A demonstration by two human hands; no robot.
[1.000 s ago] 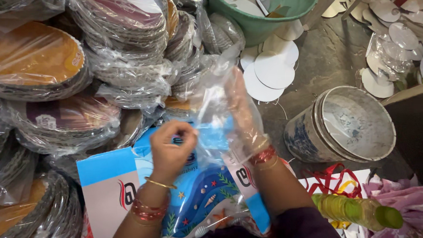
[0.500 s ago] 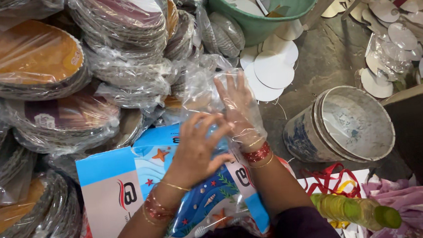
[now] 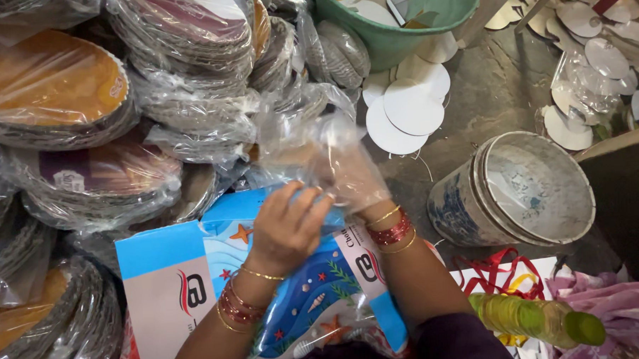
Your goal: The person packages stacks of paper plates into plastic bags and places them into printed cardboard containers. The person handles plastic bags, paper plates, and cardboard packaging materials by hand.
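Left hand [image 3: 287, 226] pinches the edge of a clear plastic bag [image 3: 311, 144], fingers curled together on the film; right hand [image 3: 348, 175] sits inside the bag, fingers blurred by the plastic, their spread cannot be told. Bag hangs above a blue printed sheet [image 3: 295, 293] on the lap, hemmed by wrapped stacks of paper plates [image 3: 84, 138] to the left, white card discs [image 3: 409, 105], a green tub [image 3: 399, 28] and a worn bucket [image 3: 525, 193] to the right. A yellow-green bottle [image 3: 537, 319] lies at the lower right; tub and lower stacks are cut off by the frame.
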